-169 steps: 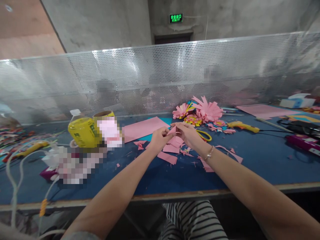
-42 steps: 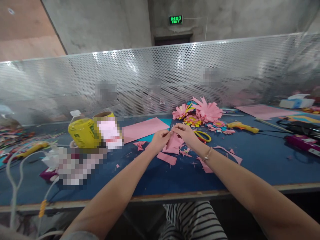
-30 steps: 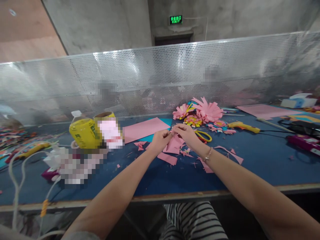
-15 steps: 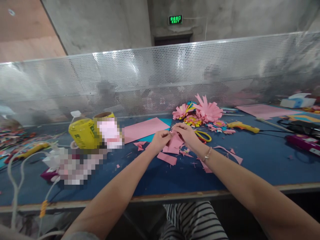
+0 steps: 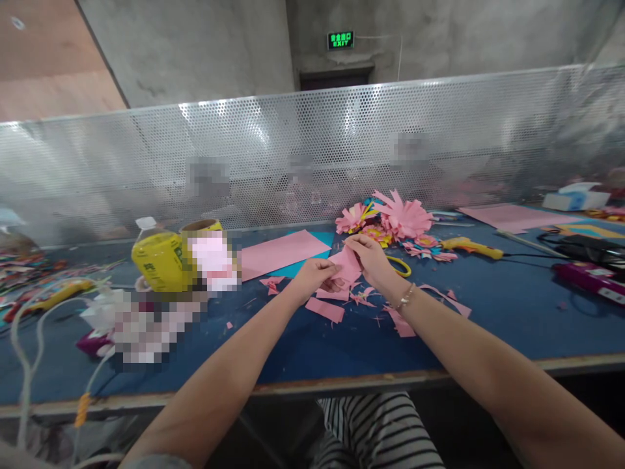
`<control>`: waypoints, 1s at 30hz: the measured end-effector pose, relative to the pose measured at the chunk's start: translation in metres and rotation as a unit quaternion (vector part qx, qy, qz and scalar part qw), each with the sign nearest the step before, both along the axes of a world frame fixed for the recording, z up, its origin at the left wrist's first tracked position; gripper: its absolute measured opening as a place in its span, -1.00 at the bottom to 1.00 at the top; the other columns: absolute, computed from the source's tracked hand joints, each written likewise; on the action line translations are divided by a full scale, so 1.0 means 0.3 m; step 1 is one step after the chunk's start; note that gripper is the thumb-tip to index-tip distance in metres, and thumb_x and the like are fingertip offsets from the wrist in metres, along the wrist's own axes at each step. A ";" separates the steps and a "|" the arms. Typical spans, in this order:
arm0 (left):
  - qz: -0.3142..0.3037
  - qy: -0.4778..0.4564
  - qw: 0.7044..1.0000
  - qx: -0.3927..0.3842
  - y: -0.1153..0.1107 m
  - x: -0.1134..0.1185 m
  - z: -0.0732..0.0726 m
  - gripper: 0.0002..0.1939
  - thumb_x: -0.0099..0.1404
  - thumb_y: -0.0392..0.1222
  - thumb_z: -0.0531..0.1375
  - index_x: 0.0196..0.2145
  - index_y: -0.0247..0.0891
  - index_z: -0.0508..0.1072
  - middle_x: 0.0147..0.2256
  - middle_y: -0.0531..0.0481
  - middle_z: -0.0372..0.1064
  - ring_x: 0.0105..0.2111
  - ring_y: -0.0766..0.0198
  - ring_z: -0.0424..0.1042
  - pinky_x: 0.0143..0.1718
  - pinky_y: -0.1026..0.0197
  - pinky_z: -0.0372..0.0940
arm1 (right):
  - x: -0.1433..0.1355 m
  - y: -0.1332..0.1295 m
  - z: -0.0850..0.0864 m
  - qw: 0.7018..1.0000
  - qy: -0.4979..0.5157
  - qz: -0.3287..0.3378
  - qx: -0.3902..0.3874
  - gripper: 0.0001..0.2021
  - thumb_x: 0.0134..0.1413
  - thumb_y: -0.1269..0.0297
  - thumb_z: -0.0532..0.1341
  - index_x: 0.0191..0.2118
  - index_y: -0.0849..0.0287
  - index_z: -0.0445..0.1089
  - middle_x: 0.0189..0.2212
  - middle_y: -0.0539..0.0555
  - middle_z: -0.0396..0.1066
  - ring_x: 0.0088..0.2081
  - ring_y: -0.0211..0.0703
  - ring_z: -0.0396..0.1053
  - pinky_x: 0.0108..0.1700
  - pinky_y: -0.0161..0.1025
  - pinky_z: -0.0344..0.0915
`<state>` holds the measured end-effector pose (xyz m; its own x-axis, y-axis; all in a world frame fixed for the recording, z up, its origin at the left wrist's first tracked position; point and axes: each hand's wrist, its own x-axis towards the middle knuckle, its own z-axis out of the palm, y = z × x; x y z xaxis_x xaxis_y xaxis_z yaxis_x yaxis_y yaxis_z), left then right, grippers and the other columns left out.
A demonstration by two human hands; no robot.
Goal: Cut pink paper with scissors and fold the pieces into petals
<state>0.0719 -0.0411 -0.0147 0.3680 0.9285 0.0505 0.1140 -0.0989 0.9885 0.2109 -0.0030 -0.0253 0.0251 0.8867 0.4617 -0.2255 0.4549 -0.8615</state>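
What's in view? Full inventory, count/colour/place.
held paper: 1+, pink, between hands
scraps: many, pink, near hands
sheets: 2+, pink, left and far right
sheet underneath: 1, blue, left
paper flowers: several, pink/yellow/blue, behind right hand
glue guns: 2, yellow, left and right
bottle: 1, yellow-labelled, left
purple boxes: 2, purple, left and right
tissue box: 1, white-blue, far right
perforated screen: 1, silver, behind
exit sign: 1, green, wall
table: 1, blue, below
blurred items: unclear, left
left hand, right hand: bare, on paper

Head view; looks forward, down over table; hands near.
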 end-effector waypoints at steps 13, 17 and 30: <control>-0.020 -0.031 0.999 -0.036 0.009 -0.004 -0.007 -0.65 -0.01 0.03 0.15 -0.54 -0.38 0.26 -0.59 -0.09 0.40 -0.67 0.39 0.34 -0.58 0.32 0.25 | -0.010 -0.014 0.005 0.997 -0.079 -0.003 -0.010 -0.77 -0.22 0.17 0.15 -0.63 0.20 0.14 -0.68 -0.12 0.00 -0.62 -0.43 -0.06 -0.59 -0.38 -0.12; -0.021 -0.013 0.999 -0.028 0.005 -0.001 -0.003 -0.65 0.01 0.03 0.14 -0.54 -0.38 0.25 -0.61 -0.07 0.39 -0.68 0.39 0.33 -0.60 0.34 0.23 | -0.010 -0.016 0.011 0.997 -0.066 -0.017 -0.018 -0.77 -0.26 0.17 0.17 -0.64 0.19 0.14 -0.70 -0.12 0.03 -0.63 -0.42 -0.03 -0.59 -0.38 -0.10; -0.021 0.025 0.999 0.013 0.016 -0.002 -0.015 -0.68 0.04 0.00 0.11 -0.54 -0.38 0.26 -0.59 -0.06 0.39 -0.66 0.39 0.35 -0.59 0.34 0.25 | 0.000 -0.003 0.010 0.999 -0.045 -0.025 -0.005 -0.84 -0.23 0.20 0.16 -0.59 0.19 0.29 -0.66 -0.08 0.22 -0.61 -0.39 0.13 -0.53 -0.37 0.07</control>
<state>0.0712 -0.0363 -0.0193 0.4098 0.9105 0.0545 0.1593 -0.1303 0.9786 0.2109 -0.0038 -0.0222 0.0280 0.8900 0.4551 -0.1244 0.4548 -0.8819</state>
